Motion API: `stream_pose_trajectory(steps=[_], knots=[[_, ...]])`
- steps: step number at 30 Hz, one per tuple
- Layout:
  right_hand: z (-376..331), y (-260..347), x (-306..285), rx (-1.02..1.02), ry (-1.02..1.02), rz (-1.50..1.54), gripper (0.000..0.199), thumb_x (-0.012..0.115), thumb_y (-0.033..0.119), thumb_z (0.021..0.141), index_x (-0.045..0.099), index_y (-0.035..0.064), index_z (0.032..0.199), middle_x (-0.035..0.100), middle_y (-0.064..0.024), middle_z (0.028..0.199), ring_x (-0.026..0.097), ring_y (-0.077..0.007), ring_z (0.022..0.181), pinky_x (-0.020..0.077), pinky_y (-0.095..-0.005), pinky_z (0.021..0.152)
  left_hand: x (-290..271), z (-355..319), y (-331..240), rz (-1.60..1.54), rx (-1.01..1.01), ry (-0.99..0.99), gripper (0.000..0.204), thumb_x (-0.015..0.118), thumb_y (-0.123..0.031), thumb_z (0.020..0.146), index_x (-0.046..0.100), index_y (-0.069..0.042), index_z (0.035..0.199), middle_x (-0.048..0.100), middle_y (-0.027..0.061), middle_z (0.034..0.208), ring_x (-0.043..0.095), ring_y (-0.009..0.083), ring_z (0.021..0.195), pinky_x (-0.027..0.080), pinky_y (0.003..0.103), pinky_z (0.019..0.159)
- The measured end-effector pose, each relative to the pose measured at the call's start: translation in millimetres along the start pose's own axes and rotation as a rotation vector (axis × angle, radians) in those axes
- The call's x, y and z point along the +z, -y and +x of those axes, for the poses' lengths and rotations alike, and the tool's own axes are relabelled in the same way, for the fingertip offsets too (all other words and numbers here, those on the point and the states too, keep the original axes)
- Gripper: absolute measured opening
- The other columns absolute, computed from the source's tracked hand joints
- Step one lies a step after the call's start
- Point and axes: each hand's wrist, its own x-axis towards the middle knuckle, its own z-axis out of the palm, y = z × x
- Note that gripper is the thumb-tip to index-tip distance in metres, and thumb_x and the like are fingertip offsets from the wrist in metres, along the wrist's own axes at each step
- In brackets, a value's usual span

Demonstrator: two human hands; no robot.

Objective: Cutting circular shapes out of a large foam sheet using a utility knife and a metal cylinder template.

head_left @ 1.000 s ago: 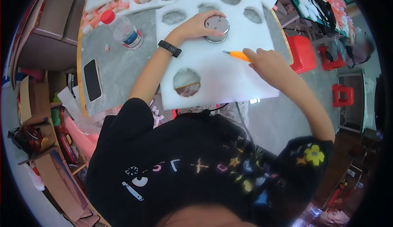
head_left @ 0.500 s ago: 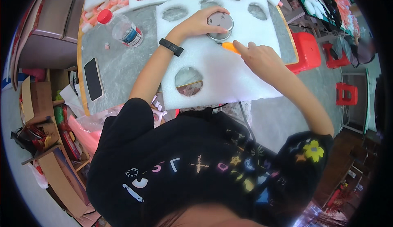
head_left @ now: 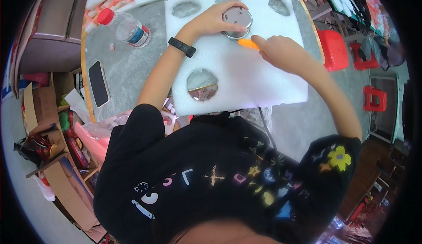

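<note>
A thick white foam sheet [head_left: 263,81] with several round holes lies over the table under both hands. My left hand [head_left: 214,20] grips a round silver metal tin [head_left: 238,17] by its rim and holds it against the sheet, thumb on the near side and fingers on the far side. My right hand [head_left: 283,54] is closed round an orange-handled cutter [head_left: 249,44], index finger laid along it. The cutter's front end points left and sits close to the tin's near edge. I cannot make out its blade.
A clear bottle with a red cap [head_left: 132,33] and a phone [head_left: 99,84] rest on the grey table [head_left: 125,70] at left. More cut foam lies at the far left. Red stools [head_left: 332,50] stand at right; cardboard boxes [head_left: 44,105] fill shelving at left.
The view has shifted slightly. My right index finger has lifted, and more of the orange handle shows. My left hand keeps its hold on the tin.
</note>
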Motion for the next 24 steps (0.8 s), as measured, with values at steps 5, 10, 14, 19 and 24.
stream_pose_trajectory(steps=[5,10,14,19,24], knots=[[7.3,-12.6,-5.2,-0.022,0.060,0.054,0.024,0.050,0.011,0.084,0.047,0.0060,0.107,0.058,-0.0142,0.064,0.059,-0.0308,0.062,0.0460,-0.0414,0.057,-1.1,2.6,4.6,0.016,0.039,0.005,0.052,0.071,-0.028,0.070,0.051,-0.011,0.115,0.055,0.0032,0.109,0.051,0.0147,0.102,0.041,0.028,0.087],[7.4,-15.0,-31.6,-0.014,0.190,0.031,0.027,0.048,0.010,0.084,0.048,0.0069,0.111,0.058,-0.0166,0.066,0.059,-0.0310,0.065,0.0457,-0.0428,0.060,-0.6,-1.3,8.1,0.054,0.066,-0.020,0.052,0.071,-0.027,0.070,0.051,-0.011,0.115,0.054,0.0031,0.109,0.051,0.0157,0.101,0.041,0.028,0.088],[9.7,-23.5,-39.0,-0.020,0.279,0.027,0.030,0.046,0.009,0.084,0.047,0.0070,0.114,0.057,-0.0174,0.066,0.059,-0.0310,0.064,0.0455,-0.0417,0.060,2.2,2.3,3.9,0.048,0.067,-0.009,0.052,0.072,-0.027,0.069,0.051,-0.011,0.115,0.054,0.0036,0.109,0.051,0.0168,0.101,0.041,0.029,0.088],[0.3,-28.5,-56.1,0.006,0.336,0.066,0.032,0.047,0.011,0.085,0.047,0.0084,0.117,0.056,-0.0169,0.068,0.057,-0.0296,0.066,0.0448,-0.0395,0.063,-0.9,2.6,4.8,0.038,0.075,0.002,0.052,0.073,-0.027,0.068,0.053,-0.011,0.114,0.055,0.0038,0.107,0.052,0.0160,0.101,0.041,0.029,0.088],[-33.9,-27.3,-73.2,0.168,0.255,0.153,0.035,0.050,0.016,0.086,0.046,0.0094,0.120,0.055,-0.0163,0.077,0.054,-0.0303,0.076,0.0421,-0.0387,0.071,-4.3,2.1,11.1,0.052,0.103,-0.105,0.048,0.072,-0.023,0.069,0.057,-0.007,0.111,0.057,0.0051,0.108,0.053,0.0160,0.101,0.040,0.028,0.090]])
